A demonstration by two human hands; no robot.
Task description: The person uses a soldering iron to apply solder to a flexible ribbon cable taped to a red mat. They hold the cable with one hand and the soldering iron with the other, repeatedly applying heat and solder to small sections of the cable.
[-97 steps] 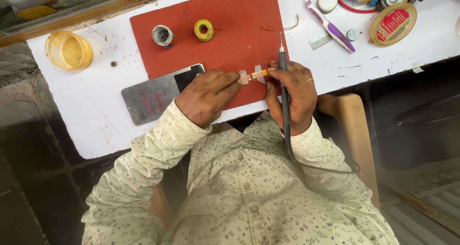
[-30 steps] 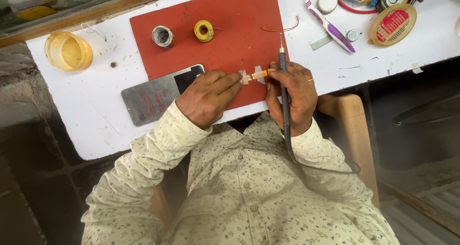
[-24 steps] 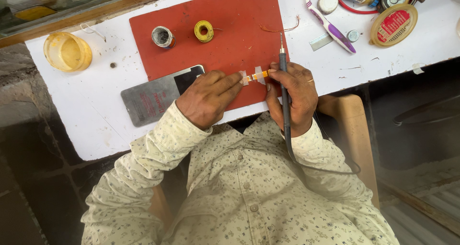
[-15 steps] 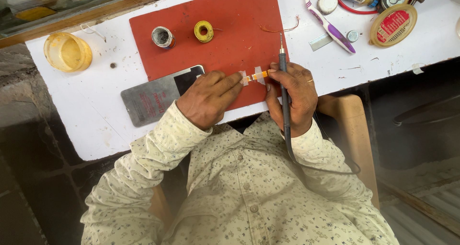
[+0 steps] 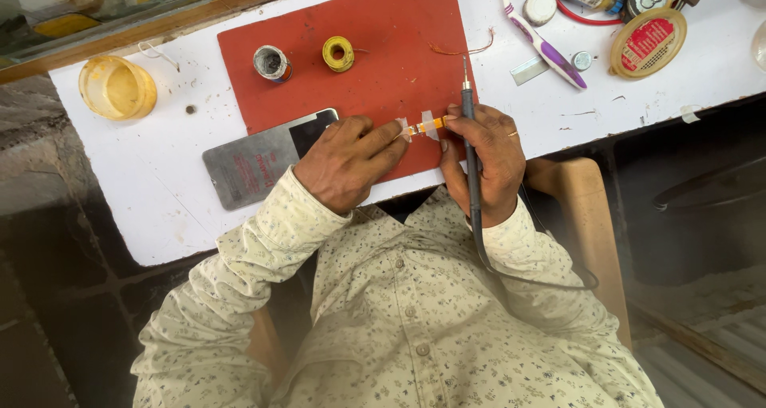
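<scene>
Your left hand (image 5: 345, 162) pinches one end of a small orange strip (image 5: 421, 125) with thumb and fingertips, pressing it flat on the red mat (image 5: 359, 25), apparently so it cannot shift. Your right hand (image 5: 485, 162) is closed around a slim dark soldering iron (image 5: 471, 144), held like a pen with its tip pointing away from you and clear of the strip, while its fingertips pin the strip's other end; pale tape tabs sit on the strip between the two hands. The iron's cord trails back over your wrist, out of the work area. The mat seems placed to shield the white bench (image 5: 144, 184). On it stand a grey solder spool (image 5: 270, 62) and a yellow wire spool (image 5: 338, 53), both within reach but well apart from the strip. Beside your left hand lies a phone (image 5: 259, 156), back up, its metal plate bearing reddish print. At the bench's far right rests a round red-and-gold labelled tin (image 5: 648, 42), near a purple-and-white toothbrush (image 5: 538, 37); an amber jar (image 5: 117, 87) stands far left.
</scene>
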